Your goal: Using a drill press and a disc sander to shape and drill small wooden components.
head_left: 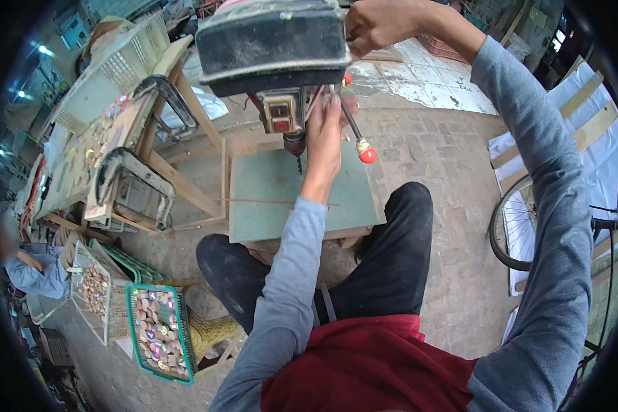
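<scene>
A bench drill press (273, 46) with a dark belt housing stands before me, a twist bit (299, 164) in its chuck above a green board (273, 180). My left hand (327, 134) is raised beside the chuck and switch box, at the drill's side near the feed handle; its fingertips are partly hidden, and its hold is unclear. My right hand (373, 26) is at the right side of the belt housing, fingers bent against it; what they hold is hidden. A feed lever with a red ball knob (367, 155) points down beside my left hand.
At left, a wooden workbench (118, 129) carries black clamps (134, 170) and a white crate (113, 67). A green basket (129, 329) and a white basket (105, 319) hold small wooden pieces. Another person (41, 270) sits far left. A bicycle wheel (504, 226) stands right.
</scene>
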`<state>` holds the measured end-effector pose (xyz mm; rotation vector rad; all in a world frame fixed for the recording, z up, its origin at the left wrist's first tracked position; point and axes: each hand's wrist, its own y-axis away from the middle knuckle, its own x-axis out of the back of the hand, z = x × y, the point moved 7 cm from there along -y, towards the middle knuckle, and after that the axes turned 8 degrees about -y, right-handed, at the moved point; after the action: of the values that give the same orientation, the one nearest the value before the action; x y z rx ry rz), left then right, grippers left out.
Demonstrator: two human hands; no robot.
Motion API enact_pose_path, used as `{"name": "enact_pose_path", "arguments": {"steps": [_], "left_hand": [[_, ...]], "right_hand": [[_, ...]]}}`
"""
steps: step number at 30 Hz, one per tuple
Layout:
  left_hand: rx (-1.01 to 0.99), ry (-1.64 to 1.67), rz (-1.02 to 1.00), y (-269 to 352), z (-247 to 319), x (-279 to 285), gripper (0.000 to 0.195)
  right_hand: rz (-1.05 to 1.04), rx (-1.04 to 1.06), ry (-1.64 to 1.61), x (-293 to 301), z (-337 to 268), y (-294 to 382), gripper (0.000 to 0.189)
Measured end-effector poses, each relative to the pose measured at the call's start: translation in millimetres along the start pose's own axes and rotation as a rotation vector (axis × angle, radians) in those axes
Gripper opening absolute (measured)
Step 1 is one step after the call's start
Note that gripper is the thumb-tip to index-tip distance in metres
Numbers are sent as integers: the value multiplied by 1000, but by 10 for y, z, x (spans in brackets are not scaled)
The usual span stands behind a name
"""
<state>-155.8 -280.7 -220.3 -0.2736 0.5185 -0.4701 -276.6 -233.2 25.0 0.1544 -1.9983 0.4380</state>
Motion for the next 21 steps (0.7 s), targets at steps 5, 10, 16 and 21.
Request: {"name": "enact_pose_path", "arguments": {"steps": [5,10,16,21], "left_hand": [[143,-212,-67,660,38,218,46],[149,-536,-24,1130,456,921,30],[101,-685,380,1350,890,2093,24],[81,-766,440,1370,647,2228,25]], "right_hand": [[854,72,-345,246,293,1218,33],[645,115,-501,-166,404,775,33],[609,-443,-726,-2246,999,1643,36],[503,-454,-895,-3155,275,1427,34]]}}
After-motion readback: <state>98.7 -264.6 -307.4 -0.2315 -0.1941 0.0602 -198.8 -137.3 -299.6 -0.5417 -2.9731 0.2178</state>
